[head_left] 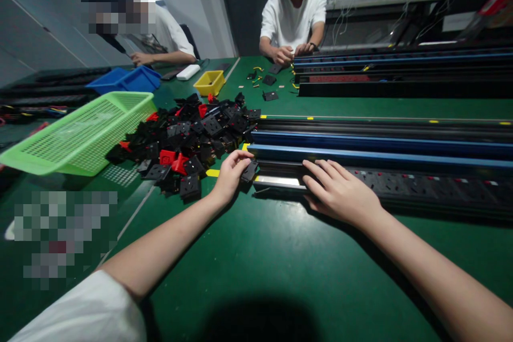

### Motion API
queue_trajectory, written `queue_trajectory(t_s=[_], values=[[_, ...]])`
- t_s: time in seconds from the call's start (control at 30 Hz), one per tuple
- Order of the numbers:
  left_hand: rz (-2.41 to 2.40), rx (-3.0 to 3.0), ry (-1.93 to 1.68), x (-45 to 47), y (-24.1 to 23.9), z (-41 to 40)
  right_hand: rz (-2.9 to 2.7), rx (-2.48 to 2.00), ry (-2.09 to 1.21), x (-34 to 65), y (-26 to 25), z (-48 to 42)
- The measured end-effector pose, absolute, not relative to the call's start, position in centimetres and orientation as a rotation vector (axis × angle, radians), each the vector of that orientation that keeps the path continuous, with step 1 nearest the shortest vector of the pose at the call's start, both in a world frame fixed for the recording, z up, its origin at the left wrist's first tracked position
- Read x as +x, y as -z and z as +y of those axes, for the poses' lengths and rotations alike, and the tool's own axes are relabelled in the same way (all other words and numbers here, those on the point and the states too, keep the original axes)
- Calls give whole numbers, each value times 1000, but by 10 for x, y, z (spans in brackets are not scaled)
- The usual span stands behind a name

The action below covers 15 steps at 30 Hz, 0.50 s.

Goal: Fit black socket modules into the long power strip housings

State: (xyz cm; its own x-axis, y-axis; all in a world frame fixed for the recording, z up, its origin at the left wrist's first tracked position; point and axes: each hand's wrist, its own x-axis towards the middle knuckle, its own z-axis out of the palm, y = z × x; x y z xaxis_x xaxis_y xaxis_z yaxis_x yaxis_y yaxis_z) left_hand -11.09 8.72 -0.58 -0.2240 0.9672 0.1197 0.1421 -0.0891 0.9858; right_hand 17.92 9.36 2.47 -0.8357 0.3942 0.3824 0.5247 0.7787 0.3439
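My left hand (229, 177) is closed on a black socket module (250, 170), gripped between thumb and fingers at the left end of a long black power strip rail (276, 181). Over that rail lies my right hand (347, 192), its fingers stretched out across the channel and touching it. To the right of this hand, a row of black socket modules (425, 187) with small red parts sits in the rail. Just left of my left hand is a heap of loose black socket modules (212, 127), with several red pieces (167, 157) among them.
Blue-edged rails (360, 154) lie behind the strip. A green basket (76, 157), blue bins (124, 79) and a yellow tray (209, 83) stand on the green table (256, 262). Two people sit across, one with hands (286, 55) near more rails (401, 88).
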Motion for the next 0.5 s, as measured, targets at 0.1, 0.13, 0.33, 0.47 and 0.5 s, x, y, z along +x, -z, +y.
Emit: queue_trajectory(t_s=[0.1, 0.13, 0.33, 0.47, 0.5], values=[[1447, 1168, -1424, -104, 7, 82, -2684, -712, 633, 179, -24, 94], [1449, 1153, -1428, -102, 7, 81, -2683, -713, 631, 180, -24, 94], [1394, 1077, -1409, -98, 8, 78, -2697, -720, 630, 179, -25, 93], [1396, 1075, -1404, -97, 10, 75, -2708, -728, 630, 179, -26, 93], [1408, 1072, -1399, -96, 10, 74, -2708, -728, 629, 179, -26, 93]])
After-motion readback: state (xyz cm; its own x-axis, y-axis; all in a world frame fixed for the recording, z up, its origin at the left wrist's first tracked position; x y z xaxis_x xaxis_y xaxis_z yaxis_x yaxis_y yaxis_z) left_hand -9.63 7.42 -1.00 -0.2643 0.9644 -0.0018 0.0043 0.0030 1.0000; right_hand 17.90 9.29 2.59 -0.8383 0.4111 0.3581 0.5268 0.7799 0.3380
